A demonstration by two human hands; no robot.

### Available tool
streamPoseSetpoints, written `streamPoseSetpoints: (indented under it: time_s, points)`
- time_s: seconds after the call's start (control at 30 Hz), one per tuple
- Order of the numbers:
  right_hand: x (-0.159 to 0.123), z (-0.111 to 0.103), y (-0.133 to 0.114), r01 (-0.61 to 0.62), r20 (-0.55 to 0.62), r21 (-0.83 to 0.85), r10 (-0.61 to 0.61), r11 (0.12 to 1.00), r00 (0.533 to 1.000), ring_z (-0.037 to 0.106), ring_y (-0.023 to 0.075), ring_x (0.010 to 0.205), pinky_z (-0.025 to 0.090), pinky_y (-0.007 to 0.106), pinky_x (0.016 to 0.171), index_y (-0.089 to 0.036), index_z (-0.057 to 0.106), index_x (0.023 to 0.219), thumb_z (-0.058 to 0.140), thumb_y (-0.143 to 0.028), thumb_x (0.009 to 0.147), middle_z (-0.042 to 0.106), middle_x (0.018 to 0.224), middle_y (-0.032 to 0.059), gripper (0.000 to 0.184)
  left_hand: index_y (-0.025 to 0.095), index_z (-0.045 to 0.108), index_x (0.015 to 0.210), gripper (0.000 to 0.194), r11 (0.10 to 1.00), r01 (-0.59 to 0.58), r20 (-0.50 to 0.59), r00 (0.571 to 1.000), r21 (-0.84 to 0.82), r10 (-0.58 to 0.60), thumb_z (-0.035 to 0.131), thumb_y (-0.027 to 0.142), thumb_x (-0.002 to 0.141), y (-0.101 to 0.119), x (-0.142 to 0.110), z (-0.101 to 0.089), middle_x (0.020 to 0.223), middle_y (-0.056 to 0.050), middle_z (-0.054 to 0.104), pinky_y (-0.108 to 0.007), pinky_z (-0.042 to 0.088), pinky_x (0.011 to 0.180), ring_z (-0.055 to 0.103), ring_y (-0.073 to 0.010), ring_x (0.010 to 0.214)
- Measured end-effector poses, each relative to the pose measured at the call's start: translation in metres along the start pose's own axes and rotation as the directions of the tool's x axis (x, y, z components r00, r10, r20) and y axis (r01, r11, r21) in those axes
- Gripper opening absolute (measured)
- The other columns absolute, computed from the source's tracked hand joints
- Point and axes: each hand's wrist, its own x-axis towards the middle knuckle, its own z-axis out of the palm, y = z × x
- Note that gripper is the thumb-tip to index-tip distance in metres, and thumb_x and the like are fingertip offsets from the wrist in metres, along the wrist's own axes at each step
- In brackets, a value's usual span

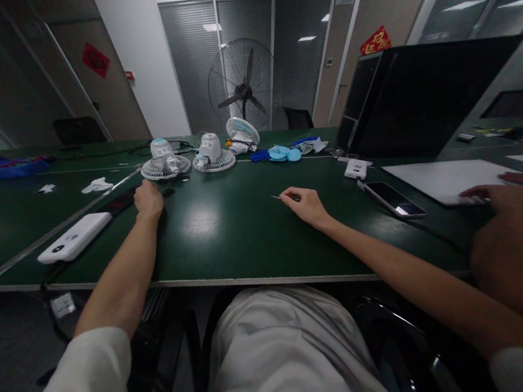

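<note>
My right hand (306, 205) is closed in a pinch over the green table, on a thin metal rod (275, 196) whose tip pokes out to the left; the rest of it is hidden in the fingers. My left hand (148, 199) reaches forward with curled fingers, just in front of a small white fan (165, 164) lying on its grille. What those fingers hold, if anything, is hidden. A small black piece (169, 192) lies right beside this hand. A second white fan (212, 154) lies face down nearby, and a third fan (242, 136) stands tilted behind it.
A white power bank-like device (76, 237) lies at left. Light-blue fan blades (284, 153) and blue gloves sit at the back. A phone (394, 198), a white box (356, 168) and a large black monitor (425, 99) are right. Another person's hands (501, 190) rest on a white sheet (448, 180).
</note>
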Motion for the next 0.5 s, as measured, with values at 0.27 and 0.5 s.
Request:
streamPoseSetpoints:
  time_s: [0.27, 0.5]
  points:
    - [0.000, -0.001, 0.000, 0.006, 0.043, 0.024, -0.007, 1.000, 0.999, 0.073, 0.0253, 0.092, 0.054, 0.040, 0.086, -0.022, 0.079, 0.103, 0.061, -0.042, 0.102, 0.079, 0.099, 0.0062, 0.027, 0.010, 0.076, 0.115, 0.027, 0.987, -0.127, -0.022, 0.992, -0.100, 0.126, 0.064, 0.023, 0.095, 0.009, 0.014, 0.016, 0.113, -0.014, 0.074, -0.036, 0.047, 0.107, 0.066, -0.0266, 0.109]
    - [0.001, 0.001, 0.003, 0.026, 0.052, 0.019, -0.027, 0.999, 0.998, 0.073, 0.0249, 0.091, 0.055, 0.039, 0.084, -0.022, 0.079, 0.103, 0.061, -0.042, 0.102, 0.079, 0.098, 0.0061, 0.027, 0.010, 0.077, 0.123, 0.037, 0.991, -0.104, 0.046, 0.993, -0.087, 0.108, 0.063, 0.022, 0.091, 0.006, 0.010, 0.018, 0.117, -0.014, 0.074, -0.034, 0.047, 0.106, 0.066, -0.0272, 0.110]
